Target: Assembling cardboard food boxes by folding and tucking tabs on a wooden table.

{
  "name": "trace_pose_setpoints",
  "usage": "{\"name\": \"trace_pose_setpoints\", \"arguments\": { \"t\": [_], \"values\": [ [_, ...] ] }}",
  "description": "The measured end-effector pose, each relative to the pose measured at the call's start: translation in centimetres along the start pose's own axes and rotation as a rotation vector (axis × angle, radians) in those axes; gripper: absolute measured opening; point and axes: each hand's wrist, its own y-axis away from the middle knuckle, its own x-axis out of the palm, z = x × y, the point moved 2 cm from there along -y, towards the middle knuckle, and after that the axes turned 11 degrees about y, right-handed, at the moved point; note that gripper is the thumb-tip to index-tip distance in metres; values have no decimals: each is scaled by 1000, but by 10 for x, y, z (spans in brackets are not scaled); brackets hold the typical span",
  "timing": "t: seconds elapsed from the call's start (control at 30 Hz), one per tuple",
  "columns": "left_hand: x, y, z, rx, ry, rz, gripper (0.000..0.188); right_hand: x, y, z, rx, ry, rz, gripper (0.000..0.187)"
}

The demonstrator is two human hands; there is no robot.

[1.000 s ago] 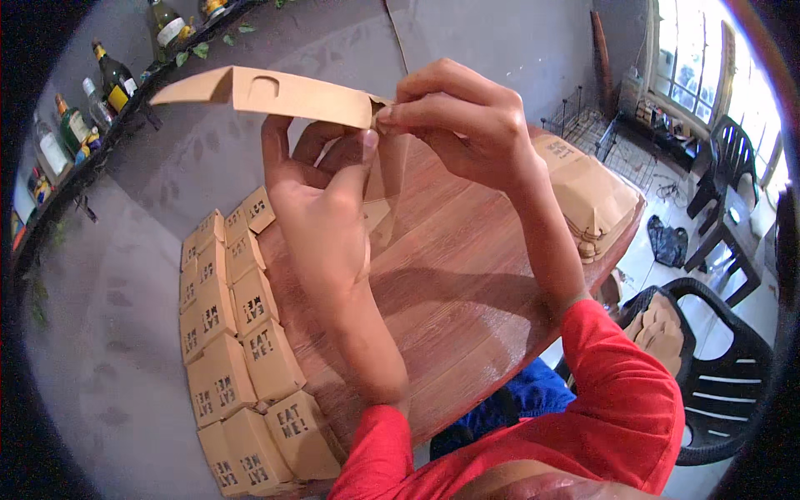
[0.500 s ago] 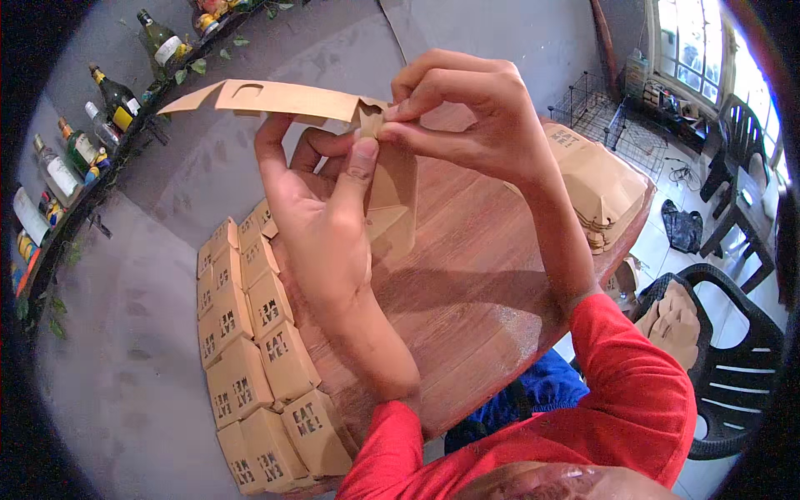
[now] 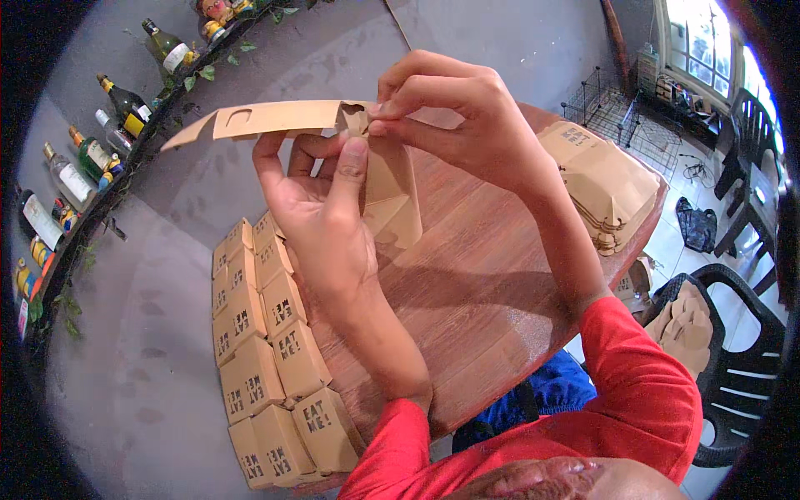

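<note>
A partly folded brown cardboard box (image 3: 283, 117) is held up over the table, its long slotted flap pointing left and a side panel hanging down. My left hand (image 3: 325, 208) grips it from below, thumb pressed near a corner and the other fingers partly hidden behind the flap. With thumb and forefinger, my right hand (image 3: 467, 112) pinches a small tab at that same corner. Folded boxes (image 3: 302, 358) with black print stand in rows along the table's left edge. To the right of my right forearm lies a stack of flat, unfolded boxes (image 3: 604, 179).
The brown wooden table (image 3: 467, 250) lies beneath my hands. A wall shelf (image 3: 162, 108) at left carries several bottles. At right, a black plastic chair (image 3: 733, 375) holds more brown cardboard pieces (image 3: 683, 329). A wire rack (image 3: 621, 125) stands beyond the table.
The view has shifted slightly, so the table and shelf appear farther right. Both hands keep their hold at the box corner, with the right fingertips a little closer to the left thumb.
</note>
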Motion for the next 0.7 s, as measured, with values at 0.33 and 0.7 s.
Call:
{"name": "trace_pose_setpoints", "arguments": {
  "t": [0.33, 0.7],
  "values": [
    [-2, -2, -7, 33, -107, 37, 55, 11, 3, -6, -17, -42, 105, 24],
    [5, -5, 4, 89, 308, 52, 55, 13, 10, 22, -234, 122, 312, 65]
  ]
}}
